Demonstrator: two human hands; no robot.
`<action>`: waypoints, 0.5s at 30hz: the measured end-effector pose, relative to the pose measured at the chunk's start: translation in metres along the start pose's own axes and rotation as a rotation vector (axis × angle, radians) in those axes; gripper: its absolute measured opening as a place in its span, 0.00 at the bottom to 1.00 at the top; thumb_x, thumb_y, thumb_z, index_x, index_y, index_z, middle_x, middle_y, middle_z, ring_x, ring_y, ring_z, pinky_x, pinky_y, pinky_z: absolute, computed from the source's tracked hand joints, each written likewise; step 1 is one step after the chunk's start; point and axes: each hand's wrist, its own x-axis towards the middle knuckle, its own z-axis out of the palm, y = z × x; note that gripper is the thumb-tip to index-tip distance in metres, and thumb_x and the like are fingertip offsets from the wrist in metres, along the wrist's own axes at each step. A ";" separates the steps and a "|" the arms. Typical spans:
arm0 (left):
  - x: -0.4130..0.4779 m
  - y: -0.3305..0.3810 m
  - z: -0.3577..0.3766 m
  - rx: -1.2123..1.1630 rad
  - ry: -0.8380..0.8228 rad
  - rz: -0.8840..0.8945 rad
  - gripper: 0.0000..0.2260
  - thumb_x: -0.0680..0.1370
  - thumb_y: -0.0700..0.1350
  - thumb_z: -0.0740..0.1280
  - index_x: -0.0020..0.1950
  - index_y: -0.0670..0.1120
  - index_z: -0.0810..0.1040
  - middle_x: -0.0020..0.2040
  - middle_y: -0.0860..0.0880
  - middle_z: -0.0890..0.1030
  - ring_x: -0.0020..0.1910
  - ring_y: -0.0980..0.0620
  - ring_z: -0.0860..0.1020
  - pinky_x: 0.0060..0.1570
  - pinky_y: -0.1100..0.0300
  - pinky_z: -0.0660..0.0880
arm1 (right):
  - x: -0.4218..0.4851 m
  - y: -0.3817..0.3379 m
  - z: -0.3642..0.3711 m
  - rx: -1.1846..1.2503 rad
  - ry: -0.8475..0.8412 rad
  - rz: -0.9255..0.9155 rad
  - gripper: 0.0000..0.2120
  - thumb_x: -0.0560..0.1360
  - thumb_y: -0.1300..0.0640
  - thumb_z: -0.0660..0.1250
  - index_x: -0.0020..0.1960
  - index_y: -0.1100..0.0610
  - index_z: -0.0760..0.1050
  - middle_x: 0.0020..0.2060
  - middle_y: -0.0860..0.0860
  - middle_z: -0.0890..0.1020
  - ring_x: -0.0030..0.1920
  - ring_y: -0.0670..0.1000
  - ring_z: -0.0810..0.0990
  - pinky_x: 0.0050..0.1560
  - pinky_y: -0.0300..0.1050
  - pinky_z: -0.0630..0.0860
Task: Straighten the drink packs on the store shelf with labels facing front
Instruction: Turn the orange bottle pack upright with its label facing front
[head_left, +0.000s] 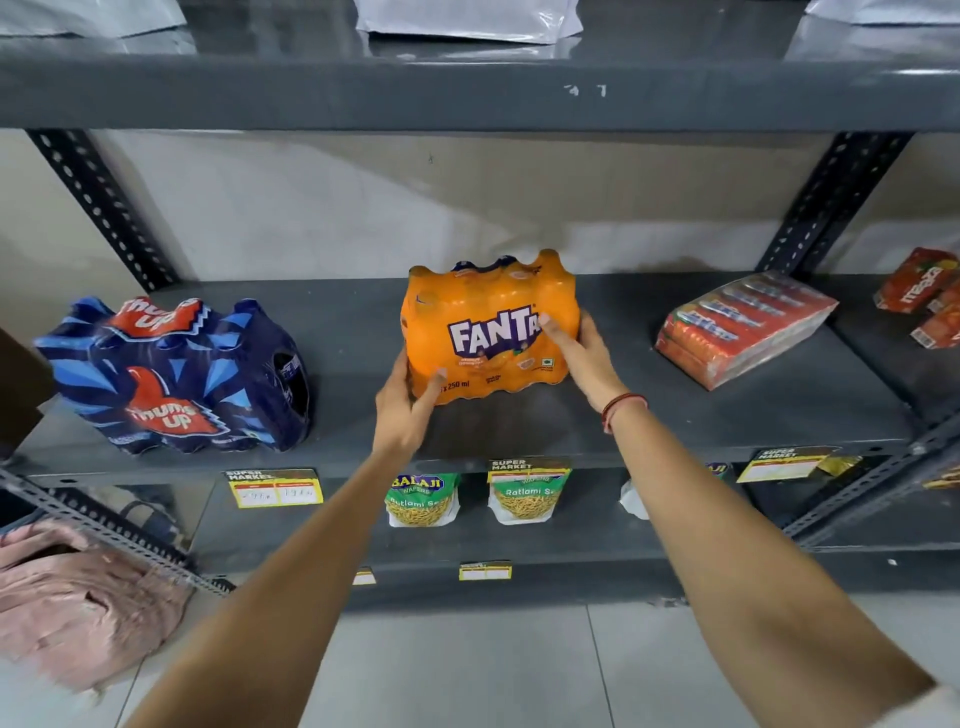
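An orange Fanta pack (483, 322) stands in the middle of the grey shelf (519, 426), its label turned toward me and tilted slightly. My left hand (402, 410) grips its lower left corner, thumb on the front. My right hand (584, 353) holds its right side, thumb pressed by the label. A dark blue Thums Up pack (171, 374) sits at the left, angled to the right. At the right lies a red pack of drink cartons (743, 327), flat and skewed. More red Maaza cartons (924, 296) rest at the far right edge.
Slotted uprights (104, 208) frame the shelf. Yellow price tags (275, 488) hang on its front lip. Balaji snack bags (421, 499) stand on the shelf below. A pink cloth bag (78, 597) lies at the lower left. Silver pouches (467, 21) sit on the shelf above.
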 end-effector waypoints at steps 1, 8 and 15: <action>0.001 -0.001 -0.001 0.040 -0.007 -0.021 0.30 0.75 0.59 0.64 0.73 0.50 0.62 0.66 0.50 0.75 0.61 0.51 0.75 0.60 0.52 0.73 | 0.001 0.003 0.000 0.003 -0.042 0.017 0.37 0.72 0.39 0.65 0.75 0.52 0.54 0.70 0.56 0.69 0.67 0.58 0.71 0.66 0.59 0.70; 0.007 -0.003 -0.014 0.109 -0.061 -0.046 0.31 0.74 0.54 0.67 0.73 0.46 0.61 0.68 0.46 0.73 0.65 0.46 0.73 0.63 0.51 0.71 | -0.015 0.025 0.003 0.000 0.020 -0.090 0.32 0.73 0.44 0.66 0.72 0.53 0.59 0.67 0.55 0.73 0.63 0.56 0.75 0.57 0.49 0.75; -0.010 -0.006 -0.025 0.130 -0.110 -0.005 0.30 0.75 0.53 0.66 0.73 0.46 0.61 0.68 0.47 0.73 0.65 0.48 0.73 0.59 0.60 0.69 | -0.048 0.035 0.003 -0.078 0.083 -0.170 0.30 0.74 0.47 0.67 0.71 0.55 0.61 0.66 0.56 0.74 0.62 0.55 0.76 0.50 0.38 0.73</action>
